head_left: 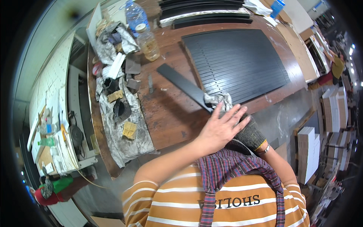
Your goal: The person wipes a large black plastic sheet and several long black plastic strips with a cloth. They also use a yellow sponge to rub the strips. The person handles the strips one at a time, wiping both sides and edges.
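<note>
My left hand [221, 128] is bare, fingers spread, and lies flat on top of my right hand [250, 133], which wears a dark knit glove with a yellow cuff. A long black strip [181, 85] runs diagonally from the table's middle down into the gloved hand, which seems to grip its near end. The gloved fingers are mostly hidden under my left palm. A crumpled grey rag [219, 100] sits on the strip just beyond my left fingertips.
A wide panel of black slats [234, 60] lies on the brown wooden table [170, 121], with more black strips [204, 11] at the far edge. Two plastic bottles [147, 41] and dirty cloths with sanding blocks [121, 109] crowd the left side. White boxes [307, 151] stand on the floor at right.
</note>
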Action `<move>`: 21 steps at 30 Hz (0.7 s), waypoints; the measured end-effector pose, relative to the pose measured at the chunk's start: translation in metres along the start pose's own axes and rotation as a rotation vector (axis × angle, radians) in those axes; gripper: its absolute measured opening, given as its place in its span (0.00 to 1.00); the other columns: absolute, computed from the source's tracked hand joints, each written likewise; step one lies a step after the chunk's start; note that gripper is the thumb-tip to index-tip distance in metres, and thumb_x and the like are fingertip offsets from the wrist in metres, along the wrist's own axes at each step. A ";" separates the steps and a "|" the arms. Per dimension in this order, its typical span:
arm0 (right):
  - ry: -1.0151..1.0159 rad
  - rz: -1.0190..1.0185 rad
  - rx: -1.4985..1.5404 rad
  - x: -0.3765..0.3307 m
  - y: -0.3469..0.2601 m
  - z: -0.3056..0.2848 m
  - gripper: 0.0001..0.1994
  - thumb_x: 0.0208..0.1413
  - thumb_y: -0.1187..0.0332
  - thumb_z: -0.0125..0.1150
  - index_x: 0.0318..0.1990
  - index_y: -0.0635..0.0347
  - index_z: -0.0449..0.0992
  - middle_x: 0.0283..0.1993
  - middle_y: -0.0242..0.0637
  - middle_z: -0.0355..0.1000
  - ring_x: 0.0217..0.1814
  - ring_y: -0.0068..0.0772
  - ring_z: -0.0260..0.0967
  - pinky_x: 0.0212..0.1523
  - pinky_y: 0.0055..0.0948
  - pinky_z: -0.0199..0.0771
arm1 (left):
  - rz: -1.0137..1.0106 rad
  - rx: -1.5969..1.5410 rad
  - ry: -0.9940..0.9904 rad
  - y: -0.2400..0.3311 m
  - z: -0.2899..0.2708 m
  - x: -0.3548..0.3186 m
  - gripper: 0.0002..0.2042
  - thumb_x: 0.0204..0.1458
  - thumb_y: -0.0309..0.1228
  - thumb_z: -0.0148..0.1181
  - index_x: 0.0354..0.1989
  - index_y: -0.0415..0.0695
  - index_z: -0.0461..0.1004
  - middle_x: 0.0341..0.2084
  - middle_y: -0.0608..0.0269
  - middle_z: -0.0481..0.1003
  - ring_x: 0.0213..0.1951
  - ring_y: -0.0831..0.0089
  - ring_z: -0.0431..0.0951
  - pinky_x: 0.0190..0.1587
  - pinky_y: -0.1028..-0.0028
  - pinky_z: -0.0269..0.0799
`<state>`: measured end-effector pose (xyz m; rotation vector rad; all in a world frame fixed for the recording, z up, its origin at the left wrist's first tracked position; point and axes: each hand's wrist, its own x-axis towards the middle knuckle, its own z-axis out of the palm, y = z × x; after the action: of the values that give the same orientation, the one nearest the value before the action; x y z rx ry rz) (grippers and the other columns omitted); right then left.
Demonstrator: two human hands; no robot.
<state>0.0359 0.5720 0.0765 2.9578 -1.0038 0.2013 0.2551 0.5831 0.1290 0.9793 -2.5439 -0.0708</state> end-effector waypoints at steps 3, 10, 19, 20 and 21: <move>-0.063 0.072 0.036 -0.007 0.000 -0.003 0.32 0.59 0.54 0.62 0.66 0.63 0.65 0.65 0.55 0.67 0.69 0.51 0.64 0.68 0.43 0.63 | -0.020 -0.041 0.252 0.003 0.029 0.019 0.23 0.54 0.29 0.53 0.61 0.45 0.74 0.59 0.59 0.75 0.58 0.65 0.74 0.63 0.52 0.64; -0.076 0.596 0.876 -0.016 -0.026 -0.065 0.47 0.47 0.53 0.76 0.69 0.69 0.59 0.66 0.60 0.66 0.67 0.56 0.67 0.65 0.44 0.69 | 0.400 -0.022 0.271 -0.051 0.031 0.015 0.13 0.56 0.33 0.60 0.49 0.51 0.81 0.49 0.70 0.81 0.48 0.75 0.80 0.51 0.66 0.74; 0.002 0.605 0.932 -0.053 -0.010 -0.061 0.46 0.48 0.53 0.76 0.71 0.60 0.58 0.65 0.53 0.70 0.68 0.53 0.69 0.66 0.43 0.69 | -0.082 0.114 0.066 -0.068 -0.028 0.016 0.34 0.41 0.25 0.63 0.64 0.44 0.70 0.65 0.52 0.69 0.70 0.54 0.61 0.70 0.37 0.42; -0.043 0.692 0.930 -0.050 -0.003 -0.050 0.43 0.48 0.53 0.75 0.69 0.61 0.61 0.63 0.53 0.71 0.66 0.54 0.69 0.64 0.44 0.70 | -0.049 -0.027 0.012 -0.042 -0.016 0.018 0.35 0.41 0.26 0.63 0.65 0.43 0.68 0.67 0.50 0.66 0.71 0.52 0.60 0.70 0.36 0.43; 0.000 0.655 0.893 -0.046 0.002 -0.039 0.41 0.48 0.53 0.74 0.67 0.62 0.64 0.61 0.53 0.72 0.64 0.56 0.70 0.63 0.45 0.70 | 0.021 -0.161 -0.056 -0.018 -0.005 0.020 0.36 0.42 0.28 0.62 0.67 0.43 0.66 0.68 0.48 0.63 0.71 0.49 0.59 0.70 0.35 0.45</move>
<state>-0.0059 0.6006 0.1093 3.1065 -2.3726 0.8467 0.2551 0.5565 0.1374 0.8995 -2.5526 -0.2962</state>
